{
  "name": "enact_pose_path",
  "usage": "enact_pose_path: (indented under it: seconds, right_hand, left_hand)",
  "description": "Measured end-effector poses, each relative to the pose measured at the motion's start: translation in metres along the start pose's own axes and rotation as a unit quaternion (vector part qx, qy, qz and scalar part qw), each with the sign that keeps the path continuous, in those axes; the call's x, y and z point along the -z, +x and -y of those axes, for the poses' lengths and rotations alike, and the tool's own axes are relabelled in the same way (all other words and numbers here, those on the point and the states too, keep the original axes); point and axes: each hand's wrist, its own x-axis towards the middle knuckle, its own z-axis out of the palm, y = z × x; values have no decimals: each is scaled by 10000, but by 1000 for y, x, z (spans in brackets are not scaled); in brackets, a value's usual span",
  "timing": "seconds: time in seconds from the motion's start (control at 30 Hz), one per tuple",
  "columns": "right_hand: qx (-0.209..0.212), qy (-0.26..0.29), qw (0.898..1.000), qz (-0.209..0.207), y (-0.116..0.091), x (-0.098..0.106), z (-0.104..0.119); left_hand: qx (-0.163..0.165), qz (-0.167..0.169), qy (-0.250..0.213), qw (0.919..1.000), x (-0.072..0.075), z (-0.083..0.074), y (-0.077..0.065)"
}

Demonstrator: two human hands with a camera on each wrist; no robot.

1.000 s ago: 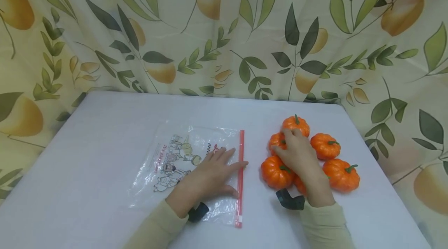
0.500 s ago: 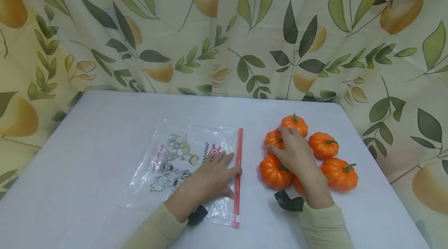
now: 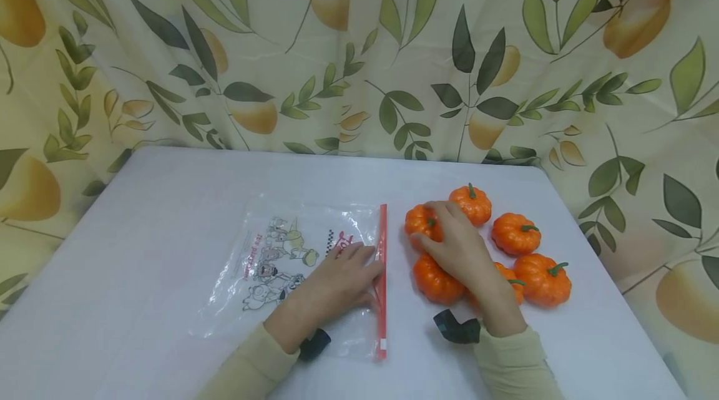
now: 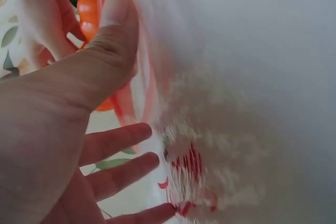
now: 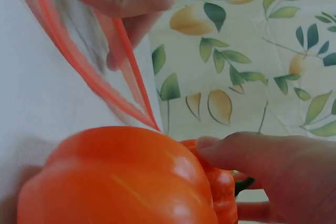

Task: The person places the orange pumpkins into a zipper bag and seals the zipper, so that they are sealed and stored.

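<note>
My left hand lies over a clear zip bag with printed cartoon figures. Its thumb and index finger pinch the red zip edge, while the other fingers are spread along the plastic. The right wrist view shows the bag's mouth parted, with the left hand at one red strip. My right hand grips a small orange pumpkin, thumb on its near side. Closer to me sits another pumpkin, which largely blocks the held pumpkin in the right wrist view.
Several more pumpkins stand right of and behind my right hand: a back pumpkin, a right pumpkin and a large front-right pumpkin. One is partly under my forearm. A leaf-patterned curtain hangs behind the white table.
My right hand has drawn the gripped pumpkin left, away from the back pumpkin. My left fingers have drawn in from a spread pose onto the zip edge, which now gapes slightly.
</note>
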Motion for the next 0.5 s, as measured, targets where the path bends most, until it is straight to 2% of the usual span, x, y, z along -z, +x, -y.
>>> enact_pose_path:
  seconds: [0.17,0.37,0.5]
  right_hand:
    - [185,214,9995,99,1,-5,5]
    - [731,343,9963,288,0,-12,15]
    - [944,341,9943,356,-1,-16,17]
  left_hand:
    - [-174,-340,90,9992,-1,4,0]
    - [-126,-448,-147,9988,2,5,1]
    - [-259,-805,-300,9960,6,7,3]
